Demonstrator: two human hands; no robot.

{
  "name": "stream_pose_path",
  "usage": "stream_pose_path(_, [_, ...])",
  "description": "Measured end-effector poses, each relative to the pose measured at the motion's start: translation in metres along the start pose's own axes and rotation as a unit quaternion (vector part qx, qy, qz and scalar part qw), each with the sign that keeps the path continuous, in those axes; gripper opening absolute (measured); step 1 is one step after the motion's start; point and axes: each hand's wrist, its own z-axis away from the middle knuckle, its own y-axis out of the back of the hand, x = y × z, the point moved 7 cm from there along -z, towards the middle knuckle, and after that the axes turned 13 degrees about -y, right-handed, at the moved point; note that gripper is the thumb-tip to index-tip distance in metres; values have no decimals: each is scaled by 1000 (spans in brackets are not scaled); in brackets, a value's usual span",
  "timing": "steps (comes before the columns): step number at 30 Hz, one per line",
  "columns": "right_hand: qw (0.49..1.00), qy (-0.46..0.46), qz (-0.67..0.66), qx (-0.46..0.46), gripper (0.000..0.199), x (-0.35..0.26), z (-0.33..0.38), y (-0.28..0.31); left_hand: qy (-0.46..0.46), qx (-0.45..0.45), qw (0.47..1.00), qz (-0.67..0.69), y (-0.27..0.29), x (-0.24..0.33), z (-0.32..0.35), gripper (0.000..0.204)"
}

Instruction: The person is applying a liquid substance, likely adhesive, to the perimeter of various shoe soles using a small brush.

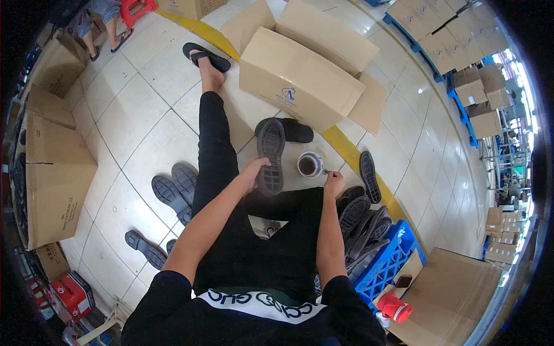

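My left hand (255,171) is closed around the edge of a dark grey shoe sole (271,153), its treaded face turned up toward me. To the right stands a white cup (310,165) with dark brown contents. Beside that cup my right hand (333,183) is closed on something small; a short dark tip shows near the cup's rim, too small to name. Behind the held sole, a black slipper (297,131) lies on the floor, partly covered by it. A heap of dark soles (355,216) lies by my right knee, with one separate sole (369,176) beyond it.
An open cardboard box (300,78) stands ahead. More soles (170,193) lie left of my leg. At right are a blue crate (386,259), a large carton (456,288) and a red-lidded container (395,308). Cartons (57,179) line the left; another person's legs (109,34) show far left.
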Motion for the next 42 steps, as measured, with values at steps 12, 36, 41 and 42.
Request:
stream_pose_path(12, [998, 26, -55, -6, 22, -5, -6, 13, -24, -120, 989, 77, -24, 18, -1, 49])
stream_pose_path(36, [610, -211, -614, -454, 19, -171, 130, 130, -68, -306, 949, 6, -106, 46, 117, 72])
stream_pose_path(41, [674, -127, -580, -439, 17, -200, 159, 147, -91, -327, 940, -2, -96, 40, 133, 77])
stream_pose_path(42, [676, -127, -579, -438, 17, -202, 161, 146, -102, -334, 937, -15, -97, 40, 135, 78])
